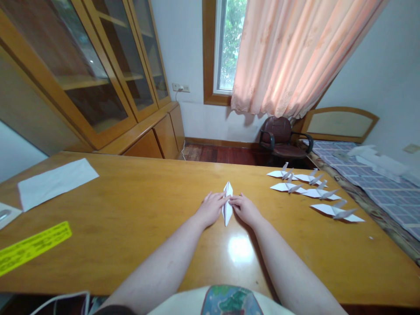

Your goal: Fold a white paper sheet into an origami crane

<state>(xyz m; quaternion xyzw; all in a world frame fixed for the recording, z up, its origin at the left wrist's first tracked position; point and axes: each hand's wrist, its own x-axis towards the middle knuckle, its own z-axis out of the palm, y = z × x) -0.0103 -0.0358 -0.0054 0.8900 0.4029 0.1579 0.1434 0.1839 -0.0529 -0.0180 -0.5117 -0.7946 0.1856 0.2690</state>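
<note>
A white sheet of paper folded into a narrow diamond (pixel 227 215) lies on the wooden desk, its long points toward and away from me. My left hand (pixel 211 207) rests at its left side, with fingertips reaching over the middle of the paper. From the right, my right hand (pixel 245 209) has its fingertips bent in against the paper's middle edge. Both hands hold the folded paper down between them; the exact finger grip is partly hidden. Several finished white paper cranes stand to the right, the nearest crane (pixel 337 211) apart from my right hand.
A white paper sheet (pixel 57 183) lies at the desk's left, near a yellow printed strip (pixel 36 247). A tiny white scrap (pixel 370 238) is at the right. Beyond the desk (pixel 147 188) stand a glass-door cabinet (pixel 131 83), an armchair (pixel 280 135) and a bed (pixel 387 183).
</note>
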